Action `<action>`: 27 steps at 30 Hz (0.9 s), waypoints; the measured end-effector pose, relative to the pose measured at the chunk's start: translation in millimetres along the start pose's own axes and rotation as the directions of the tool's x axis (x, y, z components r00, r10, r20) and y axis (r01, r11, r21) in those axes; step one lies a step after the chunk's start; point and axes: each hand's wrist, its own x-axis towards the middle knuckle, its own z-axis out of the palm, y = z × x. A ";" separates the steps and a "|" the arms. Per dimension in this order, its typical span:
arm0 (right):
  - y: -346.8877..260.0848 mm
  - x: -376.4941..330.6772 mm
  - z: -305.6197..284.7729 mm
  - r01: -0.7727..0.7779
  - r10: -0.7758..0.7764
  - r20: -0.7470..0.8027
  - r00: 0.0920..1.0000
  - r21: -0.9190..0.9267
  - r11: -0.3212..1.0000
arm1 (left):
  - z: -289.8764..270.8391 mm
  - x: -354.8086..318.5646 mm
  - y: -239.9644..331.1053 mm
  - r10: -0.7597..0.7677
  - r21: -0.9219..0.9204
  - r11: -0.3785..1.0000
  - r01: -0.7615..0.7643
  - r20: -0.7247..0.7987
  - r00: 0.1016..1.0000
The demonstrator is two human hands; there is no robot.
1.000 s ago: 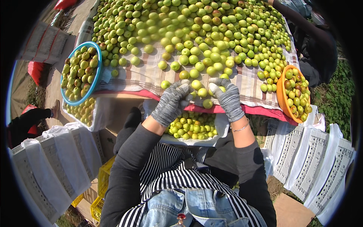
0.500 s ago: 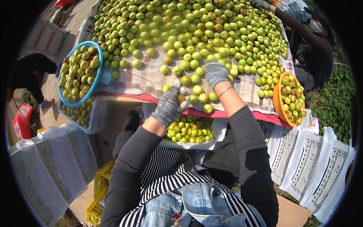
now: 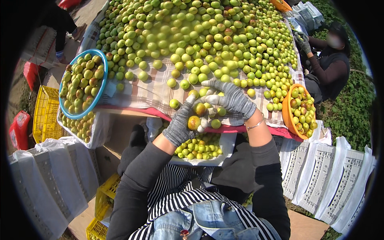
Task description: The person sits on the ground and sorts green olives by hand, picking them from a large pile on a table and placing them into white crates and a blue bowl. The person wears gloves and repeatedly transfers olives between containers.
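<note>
My two hands meet over the near edge of the cloth-covered table, both in grey knit gloves with pale fingertips. My left hand is closed around a brown-blushed jujube. A second browned jujube sits just above it, between the two hands; which hand bears it I cannot tell. My right hand reaches leftward with fingers stretched and apart, its fingertips close to that second fruit. Beyond them spreads a large heap of green jujubes. Below my hands, a lined crate holds more green fruit.
At the left stands a blue-rimmed basket of browner jujubes; an orange basket is at the right. White-lined grey crates flank me on both sides. Yellow crates are at the left. A co-worker sits at the far right.
My right hand has come back from the heap toward my left hand, its fingers now stretched out. Browned fruit now shows at my left hand. The co-worker's hands have drawn back from the heap.
</note>
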 end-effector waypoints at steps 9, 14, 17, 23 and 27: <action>79.5 100.0 -26.4 -0.504 0.115 -0.530 0.840 -0.684 0.528 | -8.2 -2.2 5.2 0.070 -0.002 0.997 -0.078 -0.429 0.900; 73.5 77.4 -11.9 -0.377 0.257 -0.278 0.925 -0.603 0.704 | -13.4 1.3 18.5 0.061 -0.021 0.997 -0.072 -0.332 0.941; 65.7 44.8 10.8 -0.163 0.055 -0.172 0.984 -0.716 0.679 | -12.1 5.8 25.9 0.035 -0.077 0.995 -0.068 -0.368 0.929; 68.7 32.1 -28.4 -0.128 0.061 -0.211 0.976 -0.319 0.939 | -7.0 14.8 41.2 -0.034 -0.265 0.961 -0.077 -0.392 0.919; 97.0 71.8 -39.4 -0.276 0.028 -0.609 0.793 -0.318 0.907 | -8.6 19.6 46.5 -0.024 -0.251 0.961 -0.114 -0.489 0.872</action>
